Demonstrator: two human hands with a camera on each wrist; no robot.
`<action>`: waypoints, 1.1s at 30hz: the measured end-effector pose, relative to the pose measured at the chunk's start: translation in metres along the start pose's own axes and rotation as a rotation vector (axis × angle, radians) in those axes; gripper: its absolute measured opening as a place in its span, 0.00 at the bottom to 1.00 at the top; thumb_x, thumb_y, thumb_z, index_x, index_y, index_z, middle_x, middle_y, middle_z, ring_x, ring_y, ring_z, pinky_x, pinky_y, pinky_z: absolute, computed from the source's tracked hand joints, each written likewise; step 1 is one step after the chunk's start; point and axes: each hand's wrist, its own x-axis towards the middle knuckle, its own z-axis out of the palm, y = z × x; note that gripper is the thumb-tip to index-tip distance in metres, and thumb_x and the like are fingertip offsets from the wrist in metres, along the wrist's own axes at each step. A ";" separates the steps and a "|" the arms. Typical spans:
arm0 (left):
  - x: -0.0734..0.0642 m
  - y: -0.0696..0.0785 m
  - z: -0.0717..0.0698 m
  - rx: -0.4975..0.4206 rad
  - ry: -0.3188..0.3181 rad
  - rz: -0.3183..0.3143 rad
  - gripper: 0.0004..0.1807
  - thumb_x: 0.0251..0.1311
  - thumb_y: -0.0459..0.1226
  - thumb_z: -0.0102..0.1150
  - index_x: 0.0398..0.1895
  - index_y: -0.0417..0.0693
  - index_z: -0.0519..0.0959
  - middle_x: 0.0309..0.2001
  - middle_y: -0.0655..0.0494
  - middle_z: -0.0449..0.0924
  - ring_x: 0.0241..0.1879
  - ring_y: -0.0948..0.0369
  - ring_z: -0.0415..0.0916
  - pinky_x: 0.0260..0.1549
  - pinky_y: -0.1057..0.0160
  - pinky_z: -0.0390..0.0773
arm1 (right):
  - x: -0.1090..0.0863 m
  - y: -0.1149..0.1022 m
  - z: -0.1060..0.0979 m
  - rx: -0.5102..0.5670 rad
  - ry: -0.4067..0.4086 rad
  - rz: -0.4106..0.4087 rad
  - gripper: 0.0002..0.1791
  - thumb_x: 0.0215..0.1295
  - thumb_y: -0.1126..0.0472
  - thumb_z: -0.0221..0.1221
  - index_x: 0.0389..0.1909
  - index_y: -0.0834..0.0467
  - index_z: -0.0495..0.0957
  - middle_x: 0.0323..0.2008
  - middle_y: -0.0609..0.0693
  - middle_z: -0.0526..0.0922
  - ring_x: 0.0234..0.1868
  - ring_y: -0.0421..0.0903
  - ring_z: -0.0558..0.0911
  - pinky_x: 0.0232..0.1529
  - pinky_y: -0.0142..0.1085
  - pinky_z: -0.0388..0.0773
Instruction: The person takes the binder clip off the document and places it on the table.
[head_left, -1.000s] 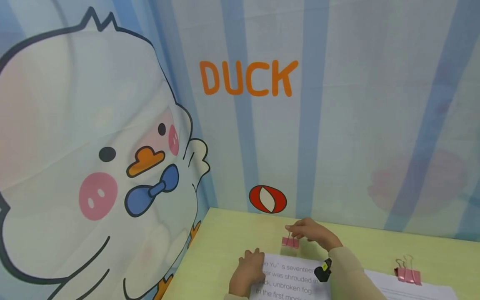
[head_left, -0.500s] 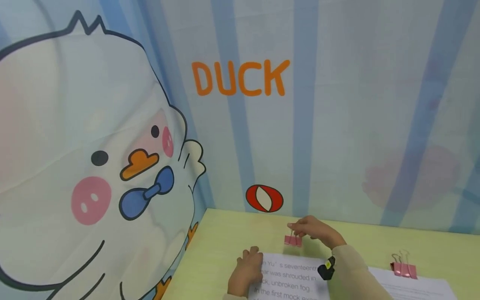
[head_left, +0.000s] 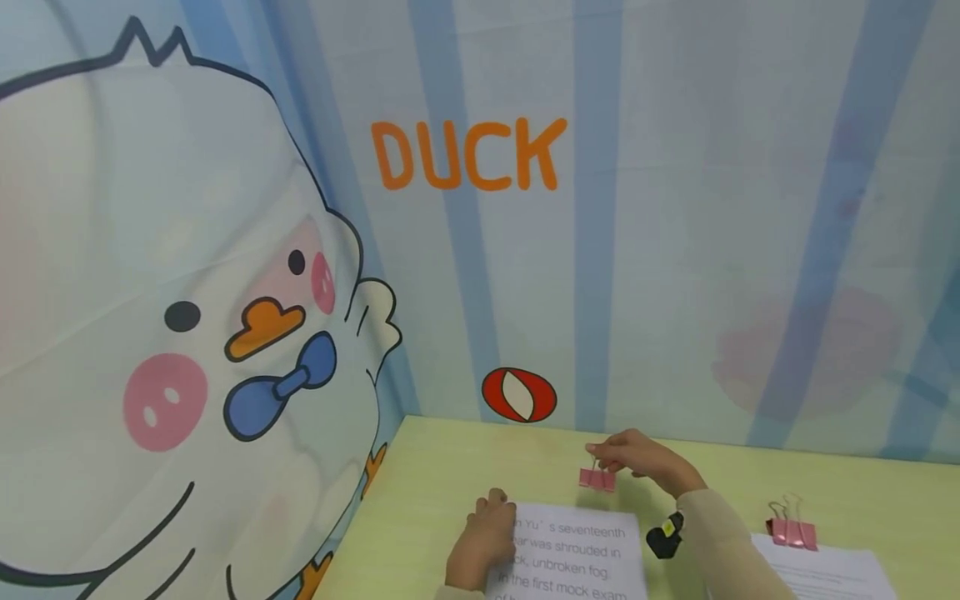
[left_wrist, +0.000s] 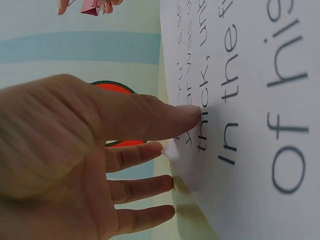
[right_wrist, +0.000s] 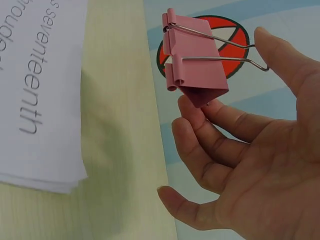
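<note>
My right hand (head_left: 648,457) holds a pink binder clip (head_left: 597,480) by its wire handles, just beyond the top edge of a paper stack (head_left: 570,542). In the right wrist view the thumb presses one handle and fingertips lie behind the clip (right_wrist: 200,55), whose mouth points towards the stack. My left hand (head_left: 483,533) rests at the stack's left edge. In the left wrist view its thumb touches the printed top sheet (left_wrist: 240,100), while the other fingers (left_wrist: 145,218) reach straight down beside the edge.
A second paper stack (head_left: 825,567) lies to the right with another pink binder clip (head_left: 792,533) on its top edge, handles up. A black device (head_left: 664,536) sits at my right wrist. Behind the pale table (head_left: 442,467) hangs a cartoon duck curtain (head_left: 675,208).
The head view has swung slightly right. My right hand keeps its grip on the binder clip and has shifted little. My left hand stays at the stack's edge.
</note>
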 end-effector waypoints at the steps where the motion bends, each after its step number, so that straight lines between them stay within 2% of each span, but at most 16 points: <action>1: 0.001 0.000 0.000 -0.001 -0.002 -0.002 0.22 0.43 0.24 0.72 0.47 0.34 0.82 0.62 0.41 0.70 0.57 0.42 0.71 0.55 0.41 0.76 | -0.001 0.001 -0.001 0.007 0.001 0.002 0.33 0.71 0.44 0.58 0.60 0.71 0.76 0.49 0.55 0.83 0.53 0.53 0.80 0.58 0.67 0.68; 4: 0.002 0.002 0.000 0.002 -0.005 -0.001 0.23 0.44 0.24 0.72 0.48 0.34 0.82 0.62 0.42 0.70 0.55 0.43 0.71 0.54 0.42 0.76 | -0.006 0.005 -0.005 0.012 -0.007 0.003 0.33 0.72 0.44 0.57 0.60 0.71 0.76 0.50 0.56 0.83 0.53 0.53 0.79 0.58 0.68 0.68; 11: 0.003 0.002 0.003 0.008 -0.009 -0.009 0.21 0.44 0.26 0.73 0.45 0.34 0.82 0.47 0.44 0.72 0.48 0.47 0.70 0.52 0.43 0.76 | -0.012 0.018 -0.011 0.010 -0.010 0.032 0.33 0.72 0.43 0.57 0.60 0.70 0.77 0.51 0.55 0.83 0.54 0.55 0.80 0.57 0.68 0.68; 18: 0.003 0.003 0.002 -0.011 -0.025 -0.018 0.21 0.43 0.25 0.73 0.45 0.33 0.81 0.50 0.39 0.72 0.52 0.42 0.70 0.56 0.38 0.73 | -0.020 0.026 -0.017 0.024 -0.018 0.044 0.34 0.72 0.44 0.57 0.61 0.71 0.75 0.53 0.56 0.82 0.53 0.54 0.79 0.56 0.64 0.71; 27: 0.002 0.003 0.001 -0.028 -0.009 -0.001 0.22 0.39 0.27 0.76 0.41 0.31 0.80 0.45 0.40 0.72 0.46 0.44 0.68 0.53 0.37 0.73 | -0.036 0.032 -0.023 0.050 -0.022 0.049 0.35 0.73 0.44 0.56 0.62 0.73 0.72 0.53 0.57 0.82 0.54 0.56 0.80 0.57 0.65 0.70; 33: 0.003 0.004 0.004 -0.030 -0.020 0.001 0.23 0.40 0.27 0.77 0.42 0.31 0.80 0.46 0.40 0.72 0.48 0.43 0.69 0.56 0.36 0.72 | -0.050 0.042 -0.026 0.037 0.000 0.095 0.36 0.73 0.43 0.56 0.62 0.73 0.72 0.52 0.56 0.82 0.52 0.55 0.80 0.56 0.63 0.70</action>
